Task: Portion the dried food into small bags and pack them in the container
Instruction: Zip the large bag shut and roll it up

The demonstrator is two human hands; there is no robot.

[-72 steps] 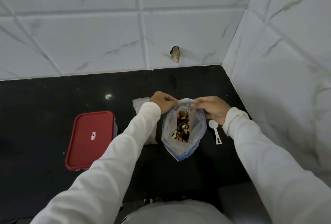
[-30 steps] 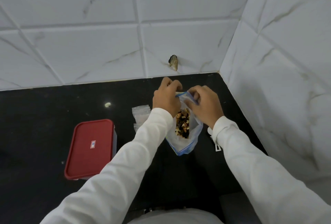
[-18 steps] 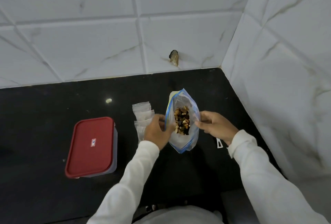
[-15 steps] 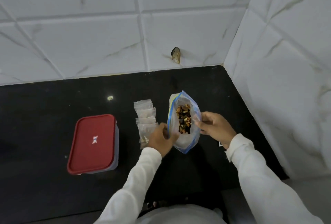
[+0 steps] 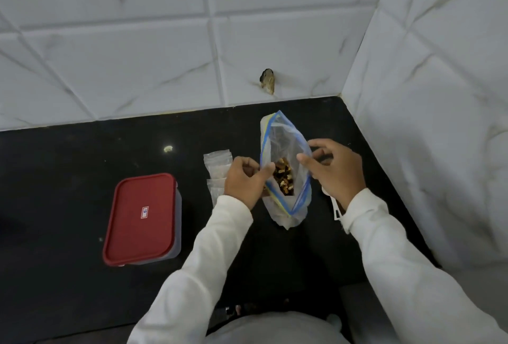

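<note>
- The left hand (image 5: 242, 181) is seen at centre frame with fingers curled; the left rim of the zip bag (image 5: 283, 135) is pinched between its thumb and fingers.
- The right hand (image 5: 339, 172) is placed just right of centre; the bag's right rim is pinched between its thumb and curled forefinger, while the other fingers are loosely bent.
- The zip bag, clear with a blue and yellow seal strip, is held upright on the black countertop (image 5: 68, 167), and its mouth is pulled open between the two hands.
- The dried food (image 5: 283, 178), a mix of brown and pale pieces, is seen low inside the bag.
- A stack of small clear bags (image 5: 217, 161) is laid flat just left of the left hand and partly covered by it.
- The container (image 5: 141, 218), closed with a red lid, is set at left of centre, apart from the small bags.
- A white scoop (image 5: 337, 210) is mostly hidden under the right wrist.
</note>
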